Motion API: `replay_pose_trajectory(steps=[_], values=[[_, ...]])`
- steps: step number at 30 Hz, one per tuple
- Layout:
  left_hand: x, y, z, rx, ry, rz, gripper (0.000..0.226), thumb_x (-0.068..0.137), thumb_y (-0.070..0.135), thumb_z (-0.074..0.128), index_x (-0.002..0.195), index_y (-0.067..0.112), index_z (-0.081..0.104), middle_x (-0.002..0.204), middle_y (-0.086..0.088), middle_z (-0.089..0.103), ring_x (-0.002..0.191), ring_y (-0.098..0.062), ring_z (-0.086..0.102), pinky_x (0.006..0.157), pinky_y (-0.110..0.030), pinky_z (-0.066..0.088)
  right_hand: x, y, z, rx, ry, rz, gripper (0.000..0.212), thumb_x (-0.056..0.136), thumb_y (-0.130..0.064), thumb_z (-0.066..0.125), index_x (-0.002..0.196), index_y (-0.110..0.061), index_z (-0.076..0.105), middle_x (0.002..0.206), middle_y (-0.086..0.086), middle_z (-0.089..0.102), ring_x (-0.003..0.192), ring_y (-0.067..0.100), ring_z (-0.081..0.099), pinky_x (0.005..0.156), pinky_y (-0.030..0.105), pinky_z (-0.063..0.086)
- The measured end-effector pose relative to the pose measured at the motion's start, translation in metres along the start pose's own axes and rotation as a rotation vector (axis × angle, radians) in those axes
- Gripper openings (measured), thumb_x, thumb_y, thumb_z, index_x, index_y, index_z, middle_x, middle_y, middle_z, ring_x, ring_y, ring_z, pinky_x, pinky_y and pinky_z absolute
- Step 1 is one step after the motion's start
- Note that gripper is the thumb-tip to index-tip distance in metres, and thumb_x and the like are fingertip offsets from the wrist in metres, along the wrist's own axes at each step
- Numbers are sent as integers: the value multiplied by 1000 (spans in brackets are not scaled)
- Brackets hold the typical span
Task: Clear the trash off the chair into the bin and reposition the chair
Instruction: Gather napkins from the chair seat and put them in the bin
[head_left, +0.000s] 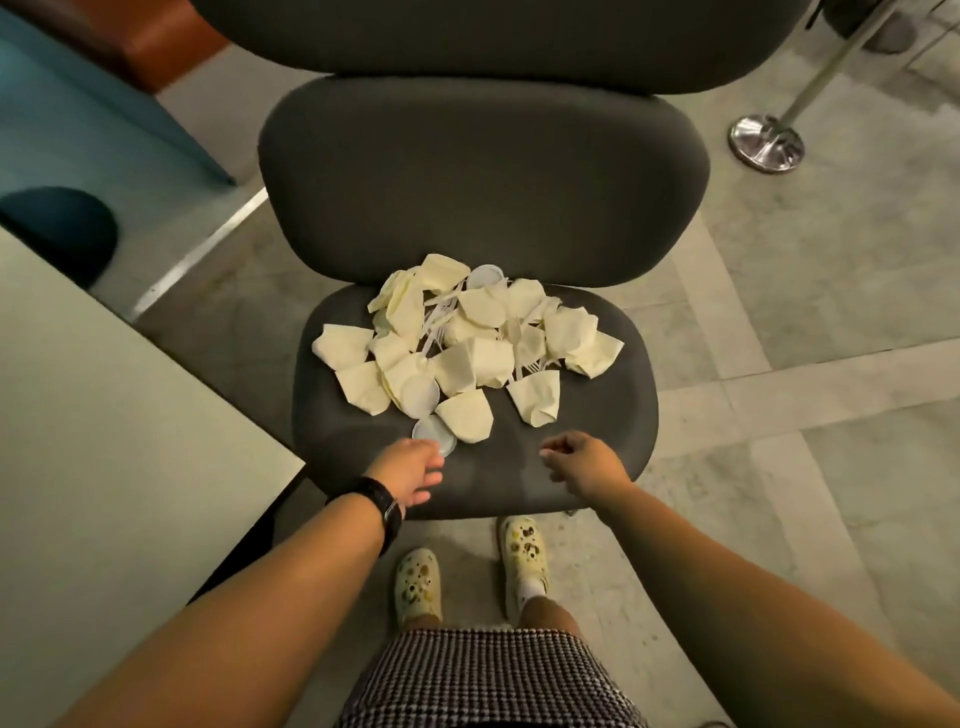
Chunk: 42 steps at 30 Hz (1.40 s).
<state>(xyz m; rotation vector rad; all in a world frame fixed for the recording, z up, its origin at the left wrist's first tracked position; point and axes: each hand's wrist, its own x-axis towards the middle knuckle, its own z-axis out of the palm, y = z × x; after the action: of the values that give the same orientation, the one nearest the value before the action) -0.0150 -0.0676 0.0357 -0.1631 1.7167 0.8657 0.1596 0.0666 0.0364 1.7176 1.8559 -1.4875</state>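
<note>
A table (104, 441) sits on the left, right beside the chair (571, 431), and the trash (462, 343) is piled mid-seat: crumpled napkins, plastic forks, a few lids. Left hand (410, 475) is at the near lid (435, 434), fingers loosely together and reaching, gripping nothing. Right hand (584, 465) hovers over the near seat edge, fingers loosely curled, empty.
</note>
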Motion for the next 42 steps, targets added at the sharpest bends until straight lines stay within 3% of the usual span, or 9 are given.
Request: replay_pose_trajectory(steps=[4, 10, 16, 21, 23, 26, 33, 39, 42], values=[[49, 7, 27, -57, 73, -78, 28, 98, 22, 47, 124, 16, 51, 112, -3, 57, 97, -18, 56, 69, -29, 44, 67, 17, -12, -89, -20, 22, 17, 92, -29, 62, 105, -18, 66, 98, 3, 68, 89, 18, 65, 85, 36, 54], [120, 4, 55, -100, 142, -154, 38, 96, 27, 53, 130, 11, 47, 110, -4, 50, 100, -22, 50, 87, -40, 42, 149, 27, -17, -53, 73, 137, 37, 90, -39, 63, 118, -16, 58, 111, 4, 63, 97, 20, 60, 83, 34, 51], [165, 5, 68, -148, 141, -181, 52, 91, 27, 62, 138, 16, 41, 138, -10, 50, 124, -31, 51, 91, -47, 42, 202, 26, 5, 47, 84, 260, 64, 84, -48, 67, 134, -12, 48, 131, 10, 54, 108, 26, 59, 79, 33, 45], [184, 3, 75, -147, 164, -176, 42, 90, 25, 63, 128, 19, 49, 129, -7, 59, 95, -22, 58, 73, -38, 45, 218, 24, 19, -23, 68, 293, 59, 86, -41, 66, 132, -8, 48, 128, 12, 56, 77, 20, 57, 58, 29, 45], [182, 3, 77, -160, 173, -170, 41, 91, 23, 62, 129, 19, 48, 128, -6, 59, 93, -21, 58, 73, -39, 46, 216, 27, 20, -41, 56, 284, 53, 88, -38, 64, 129, -7, 51, 121, 13, 60, 84, 24, 59, 66, 32, 47], [166, 6, 77, -183, 155, -173, 44, 93, 20, 60, 134, 19, 45, 129, -7, 55, 113, -27, 56, 79, -42, 48, 203, 29, 13, -9, 43, 285, 52, 89, -37, 64, 129, -8, 49, 114, 12, 59, 92, 28, 60, 79, 40, 56], [92, 17, 60, -347, 145, -176, 39, 95, 20, 56, 132, 16, 46, 128, -7, 56, 118, -27, 54, 94, -46, 44, 153, 11, -21, 39, -28, 310, 58, 89, -37, 65, 137, -12, 45, 118, 13, 60, 86, 29, 68, 59, 35, 58], [34, 24, 47, -439, 191, -142, 38, 93, 22, 58, 129, 16, 48, 125, -8, 58, 103, -24, 57, 85, -43, 48, 111, -21, -35, 47, -146, 365, 51, 87, -34, 69, 125, -7, 49, 109, 17, 63, 84, 30, 69, 52, 33, 52], [8, 25, 43, -507, 223, -118, 41, 92, 24, 60, 130, 17, 48, 121, -8, 58, 104, -24, 57, 83, -43, 48, 92, -39, -35, -4, -197, 261, 47, 87, -35, 68, 122, -8, 52, 106, 17, 65, 83, 31, 70, 51, 31, 51]])
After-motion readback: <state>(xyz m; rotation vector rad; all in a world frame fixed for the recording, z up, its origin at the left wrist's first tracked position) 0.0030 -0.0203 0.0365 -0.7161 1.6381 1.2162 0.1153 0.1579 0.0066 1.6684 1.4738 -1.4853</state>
